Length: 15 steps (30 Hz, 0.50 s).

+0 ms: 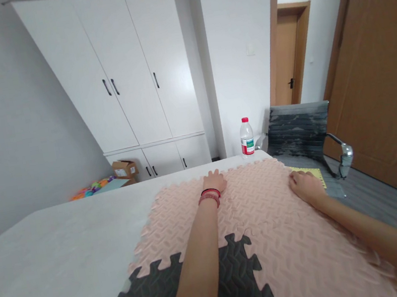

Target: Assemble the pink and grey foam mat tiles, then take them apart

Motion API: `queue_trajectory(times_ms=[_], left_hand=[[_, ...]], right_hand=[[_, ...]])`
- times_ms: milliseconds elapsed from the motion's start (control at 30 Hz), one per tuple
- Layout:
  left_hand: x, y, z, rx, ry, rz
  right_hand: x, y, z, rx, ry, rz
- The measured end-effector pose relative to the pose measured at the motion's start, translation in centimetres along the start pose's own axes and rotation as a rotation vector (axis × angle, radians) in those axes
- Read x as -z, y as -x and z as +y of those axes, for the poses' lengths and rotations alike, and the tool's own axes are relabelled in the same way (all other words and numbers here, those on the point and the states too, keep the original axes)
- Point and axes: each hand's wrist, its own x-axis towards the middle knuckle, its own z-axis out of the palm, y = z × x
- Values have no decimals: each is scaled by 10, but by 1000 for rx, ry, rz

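Note:
Pink interlocking foam mats (270, 222) lie joined on a white table (50, 257), with a black foam mat (237, 273) locked into their near edge. My left hand (214, 181), red bracelets at its wrist, rests flat at the far edge of the pink mats. My right hand (304, 186) presses on the right edge of the pink mats, fingers curled over the rim. Neither hand holds anything loose.
A water bottle with a red cap (246, 138) stands at the table's far corner. A grey office chair (302, 134) with a yellow sheet (310, 173) on its seat sits to the right. White cupboards (127, 79), a cardboard box (125, 169) and coloured toys (90, 189) lie beyond.

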Motion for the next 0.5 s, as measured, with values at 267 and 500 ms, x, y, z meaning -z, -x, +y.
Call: queue_trajectory(times_ms=[267, 500], left_hand=[[-8, 6, -3, 31, -5, 75], [-15, -6, 2, 54, -6, 164]], right_hand=[[4, 2, 0, -13, -17, -11], [1, 1, 0, -7, -13, 9]])
